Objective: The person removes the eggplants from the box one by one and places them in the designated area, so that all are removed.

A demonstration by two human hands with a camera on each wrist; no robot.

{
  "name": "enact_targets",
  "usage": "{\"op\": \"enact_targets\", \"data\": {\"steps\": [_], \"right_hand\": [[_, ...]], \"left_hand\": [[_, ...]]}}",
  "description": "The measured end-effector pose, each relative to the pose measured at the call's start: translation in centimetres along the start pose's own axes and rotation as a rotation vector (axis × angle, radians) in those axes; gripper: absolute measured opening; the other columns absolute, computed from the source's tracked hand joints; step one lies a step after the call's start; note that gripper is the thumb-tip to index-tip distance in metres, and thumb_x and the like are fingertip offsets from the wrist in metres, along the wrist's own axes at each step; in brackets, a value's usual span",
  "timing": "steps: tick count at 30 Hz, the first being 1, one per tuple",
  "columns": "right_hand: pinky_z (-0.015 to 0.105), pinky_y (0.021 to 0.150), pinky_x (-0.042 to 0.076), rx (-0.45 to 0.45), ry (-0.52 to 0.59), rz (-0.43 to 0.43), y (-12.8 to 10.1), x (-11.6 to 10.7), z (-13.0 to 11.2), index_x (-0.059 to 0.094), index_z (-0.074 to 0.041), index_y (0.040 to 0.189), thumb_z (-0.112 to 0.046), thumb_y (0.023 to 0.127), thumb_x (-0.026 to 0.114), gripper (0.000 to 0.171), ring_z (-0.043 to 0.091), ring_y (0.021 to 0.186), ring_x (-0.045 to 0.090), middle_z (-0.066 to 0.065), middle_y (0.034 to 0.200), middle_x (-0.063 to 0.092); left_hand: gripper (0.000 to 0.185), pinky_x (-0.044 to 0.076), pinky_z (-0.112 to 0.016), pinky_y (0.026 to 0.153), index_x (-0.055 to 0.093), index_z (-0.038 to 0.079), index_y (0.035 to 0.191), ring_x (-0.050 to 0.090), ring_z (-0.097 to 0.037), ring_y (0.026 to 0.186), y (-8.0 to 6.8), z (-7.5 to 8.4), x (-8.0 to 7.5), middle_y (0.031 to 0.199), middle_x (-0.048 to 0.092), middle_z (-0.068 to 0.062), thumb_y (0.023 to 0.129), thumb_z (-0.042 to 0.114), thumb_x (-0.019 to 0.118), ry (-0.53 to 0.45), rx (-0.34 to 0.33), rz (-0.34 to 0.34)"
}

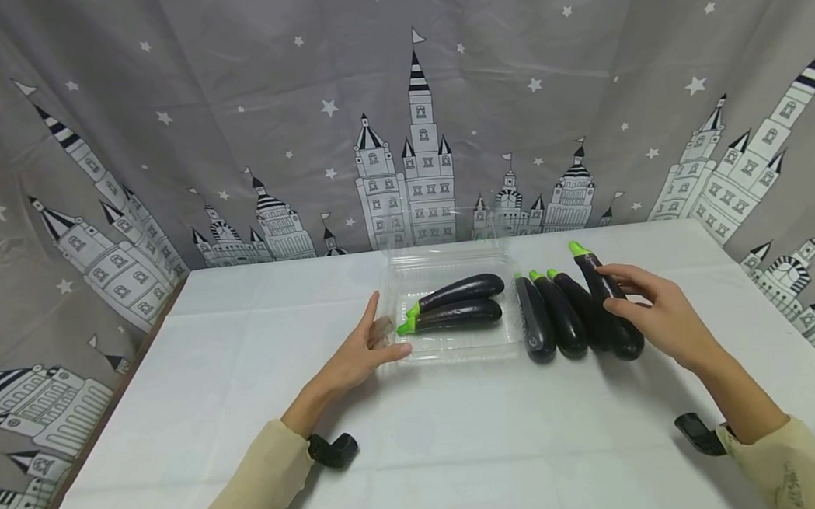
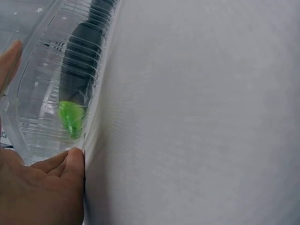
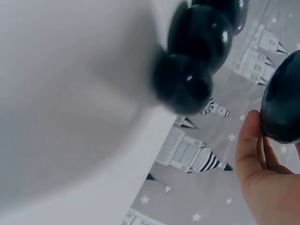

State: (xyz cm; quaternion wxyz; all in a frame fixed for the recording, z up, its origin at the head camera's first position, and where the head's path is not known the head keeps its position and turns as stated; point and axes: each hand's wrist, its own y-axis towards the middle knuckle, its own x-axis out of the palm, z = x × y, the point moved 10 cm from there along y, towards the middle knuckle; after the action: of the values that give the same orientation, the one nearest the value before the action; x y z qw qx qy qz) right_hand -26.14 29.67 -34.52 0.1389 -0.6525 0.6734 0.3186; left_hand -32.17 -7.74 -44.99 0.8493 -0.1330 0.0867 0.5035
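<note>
A clear plastic clamshell box [image 1: 469,342] sits on the table with its see-through lid raised at the back. Two dark eggplants lie side by side in it, the upper one [image 1: 462,288] and the lower one [image 1: 463,314], green stems pointing left. My left hand [image 1: 354,357] rests against the box's left side, fingers spread, thumb along the front corner. To the right, my right hand [image 1: 660,317] grips an eggplant [image 1: 623,336] between thumb and fingers, its green stem pointing away. In the right wrist view, this eggplant [image 3: 283,101] is apart from the others.
Three more eggplants, the nearest to the box [image 1: 536,326] included, lie in a row between it and my right hand. The table has a white cover [image 1: 461,438]. Behind it hangs a grey curtain [image 1: 242,78] printed with castles and stars.
</note>
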Motion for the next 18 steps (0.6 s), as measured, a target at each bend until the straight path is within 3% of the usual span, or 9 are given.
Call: {"op": "enact_targets", "data": {"steps": [5, 9, 12, 18], "right_hand": [[0.015, 0.078, 0.043, 0.041, -0.031, 0.034, -0.2, -1.2, 1.6, 0.055, -0.007, 0.139, -0.014, 0.096, 0.062, 0.043, -0.003, 0.105, 0.051, 0.018, 0.128, 0.06], [0.011, 0.078, 0.041, 0.082, -0.017, 0.038, -0.1, -1.7, 2.9, 0.051, -0.003, 0.141, -0.014, 0.097, 0.06, 0.046, 0.023, 0.116, 0.055, 0.025, 0.131, 0.057], [0.008, 0.077, 0.04, 0.128, -0.007, 0.025, 0.1, -1.8, 4.1, 0.046, 0.0, 0.143, -0.015, 0.098, 0.06, 0.05, 0.045, 0.12, 0.051, 0.031, 0.133, 0.054], [0.011, 0.078, 0.041, 0.206, 0.009, -0.029, 0.6, -1.3, 6.4, 0.04, 0.006, 0.145, -0.019, 0.099, 0.06, 0.057, 0.048, 0.123, 0.048, 0.036, 0.136, 0.048]], "left_hand": [[0.113, 0.025, -0.049, 0.115, -0.012, 0.023, 0.158, 0.025, -0.039, 0.144, 0.0, -0.1, 0.0, 0.158, 0.019, -0.026, 0.088, 0.036, 0.076, -0.005, 0.003, -0.001], [0.112, 0.025, -0.048, 0.115, -0.011, 0.023, 0.159, 0.025, -0.038, 0.144, 0.0, 0.0, 0.0, 0.159, 0.019, -0.024, 0.088, 0.034, 0.076, -0.003, 0.004, 0.001], [0.112, 0.025, -0.048, 0.115, -0.011, 0.024, 0.159, 0.025, -0.037, 0.144, 0.0, 0.0, 0.0, 0.159, 0.019, -0.024, 0.088, 0.034, 0.075, -0.002, 0.003, 0.001], [0.112, 0.025, -0.048, 0.115, -0.011, 0.024, 0.159, 0.025, -0.038, 0.144, 0.0, 0.0, 0.1, 0.159, 0.02, -0.023, 0.088, 0.034, 0.075, -0.003, 0.004, 0.001]]}}
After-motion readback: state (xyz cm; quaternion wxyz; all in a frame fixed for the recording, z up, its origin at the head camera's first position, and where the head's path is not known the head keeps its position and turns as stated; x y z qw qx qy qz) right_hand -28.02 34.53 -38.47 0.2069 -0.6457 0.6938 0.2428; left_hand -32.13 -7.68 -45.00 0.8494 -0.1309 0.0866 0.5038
